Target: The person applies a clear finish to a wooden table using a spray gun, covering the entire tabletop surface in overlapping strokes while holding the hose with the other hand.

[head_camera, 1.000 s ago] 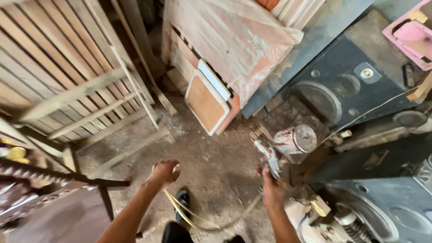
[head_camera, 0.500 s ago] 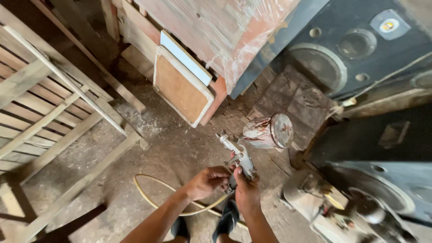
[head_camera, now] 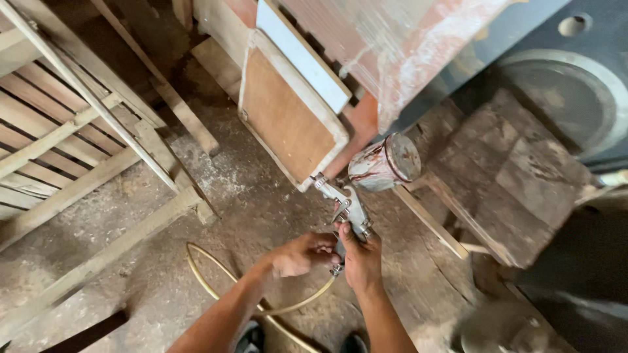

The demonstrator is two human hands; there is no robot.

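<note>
Standing over a dusty floor (head_camera: 216, 196), wooden frames (head_camera: 72, 150) leaning at far left. Yellowish hose (head_camera: 203, 278) looping up to the gun's base — best kept slack and unkinked. Left hand (head_camera: 302, 253) closed at the fitting under the grip; right hand (head_camera: 361, 260) clamped round the spray gun (head_camera: 347, 206), paint-stained cup (head_camera: 384, 162) tilted beside it. Steadying the gun firmly while working the connector, nozzle pointed away.

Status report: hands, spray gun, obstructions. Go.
Right hand gripping spray gun by its handle. Left hand at the handle's base, by the hose. Paint-stained cup attached. Framed board just ahead of nozzle.
</note>
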